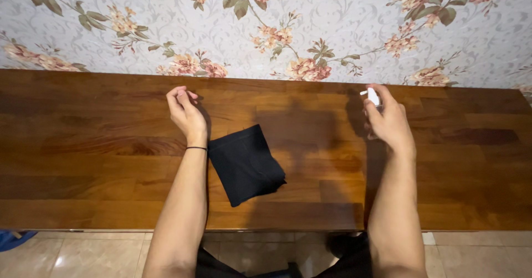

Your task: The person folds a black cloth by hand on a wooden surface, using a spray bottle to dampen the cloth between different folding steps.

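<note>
On the table: a long brown wooden table (pixel 83 145) set against a wall papered with pink flowers and grey scrollwork (pixel 332 23); beige floor tiles (pixel 83 256) show below its near edge.
Cloth: a black fabric piece folded into a rough rectangle (pixel 245 164) lies flat near the middle of the table, between the two forearms, turned at a slant, one corner pointing to the near edge.
Left hand: the left hand (pixel 187 113) is raised just beyond the cloth's far left corner, fingers curled loosely inward with nothing between them; a thin black band (pixel 196 148) circles the wrist.
Right hand: the right hand (pixel 388 120) is well to the right of the cloth, fingers wrapped round a small white spray bottle (pixel 372 96), of which only the top shows above the fingers.
Nozzle: it appears to face left, though it is too small to tell for sure.
Step in hand: as I judge it, the bottle is being held up ready while the cloth waits untouched.
Next move calls for: bringing the bottle's head round toward the cloth or tabletop, with the free hand kept out of the mist.
</note>
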